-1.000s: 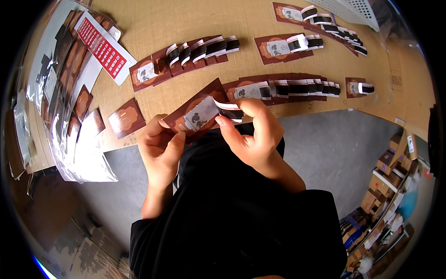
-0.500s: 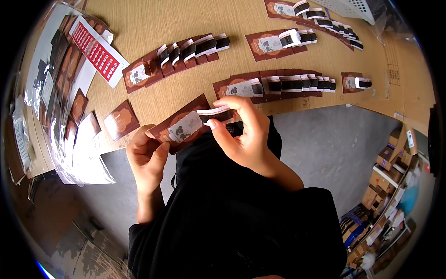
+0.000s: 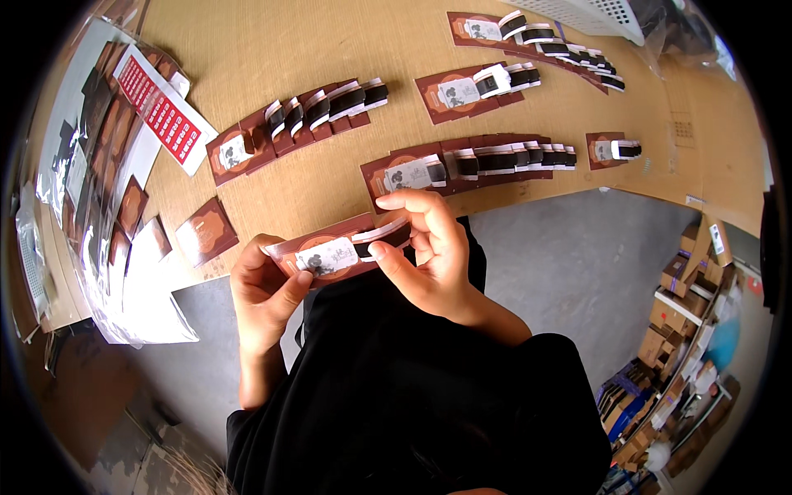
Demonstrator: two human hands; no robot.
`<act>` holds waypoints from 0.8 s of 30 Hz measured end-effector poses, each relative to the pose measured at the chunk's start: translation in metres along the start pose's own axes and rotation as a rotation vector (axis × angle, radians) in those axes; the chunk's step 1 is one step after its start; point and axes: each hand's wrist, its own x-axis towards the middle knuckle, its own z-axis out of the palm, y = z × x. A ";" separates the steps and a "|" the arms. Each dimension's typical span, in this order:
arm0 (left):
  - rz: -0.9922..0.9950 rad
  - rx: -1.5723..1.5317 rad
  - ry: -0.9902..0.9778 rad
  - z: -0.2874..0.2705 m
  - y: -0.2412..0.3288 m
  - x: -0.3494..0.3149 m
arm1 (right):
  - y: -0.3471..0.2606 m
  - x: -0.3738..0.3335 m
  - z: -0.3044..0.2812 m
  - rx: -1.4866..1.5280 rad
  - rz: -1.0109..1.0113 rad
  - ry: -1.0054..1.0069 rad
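My left hand (image 3: 262,287) pinches the left end of a brown printed card (image 3: 328,257), its thumb on the near edge. A white panel with a dark drawing shows on the card. My right hand (image 3: 433,268) grips a curved black strip with a pale edge (image 3: 386,238) at the card's right end, thumb below and fingers above. Whether the strip is fixed to the card I cannot tell. Just beyond, a row of overlapping brown cards (image 3: 404,176) with similar black strips lies on the table.
More card rows lie farther back on the wooden table (image 3: 330,37), including a left row (image 3: 231,154) and a right row (image 3: 454,91). A single brown card (image 3: 206,231), a red label sheet (image 3: 165,107) and clear plastic wrap (image 3: 99,272) are at left. Boxes (image 3: 660,330) fill a shelf at right.
The held card has turned to lie more level. The black strip has come down closer along the card's right end, with my right hand still gripping it. The whole view has shifted slightly.
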 end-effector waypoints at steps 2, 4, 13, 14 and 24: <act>-0.016 0.013 -0.026 0.006 0.001 0.003 | -0.001 0.002 0.000 -0.002 -0.058 0.048; -0.012 0.029 -0.009 0.008 0.001 0.005 | -0.005 -0.001 -0.004 -0.027 0.017 -0.015; 0.003 0.015 -0.004 0.021 -0.003 0.012 | -0.008 -0.008 -0.016 -0.089 0.021 0.021; -0.011 0.020 0.000 0.024 -0.002 0.012 | -0.009 -0.009 -0.018 -0.091 0.024 0.022; -0.149 0.060 -0.182 0.028 -0.003 0.011 | -0.001 -0.035 -0.032 -0.005 -0.016 0.051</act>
